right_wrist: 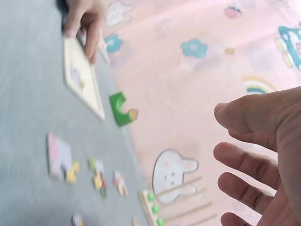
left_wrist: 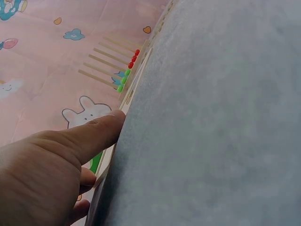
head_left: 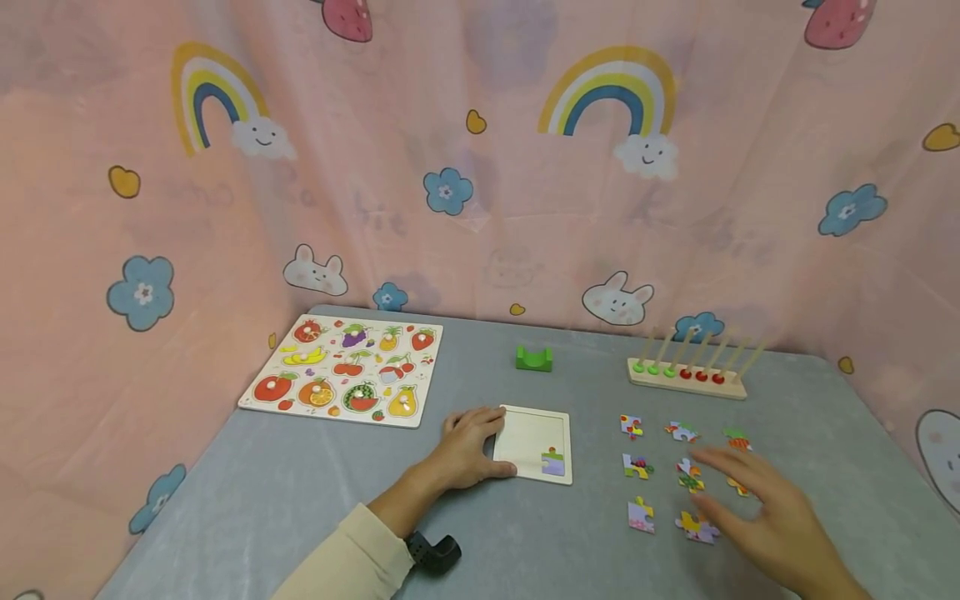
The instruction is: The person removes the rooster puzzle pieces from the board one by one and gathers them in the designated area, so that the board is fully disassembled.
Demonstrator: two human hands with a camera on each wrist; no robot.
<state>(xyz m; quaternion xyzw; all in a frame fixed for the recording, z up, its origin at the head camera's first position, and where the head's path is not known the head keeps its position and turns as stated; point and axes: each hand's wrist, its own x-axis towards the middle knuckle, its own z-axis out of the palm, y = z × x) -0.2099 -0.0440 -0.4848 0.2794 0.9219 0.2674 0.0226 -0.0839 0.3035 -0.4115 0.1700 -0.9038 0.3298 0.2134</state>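
A square wooden puzzle tray lies on the table with one puzzle piece in its near right corner. My left hand grips the tray's left side, thumb near the front corner and fingers at the back corner. In the left wrist view the thumb lies along the tray's edge. My right hand hovers over the right side of several loose puzzle pieces, its fingers spread and holding nothing. It partly hides an orange piece. The right wrist view shows its fingers apart.
A fruit puzzle board lies at the back left. The small green U-shaped block stands behind the tray. Back right is a peg rack with green and red beads. A pink patterned curtain hangs behind the table.
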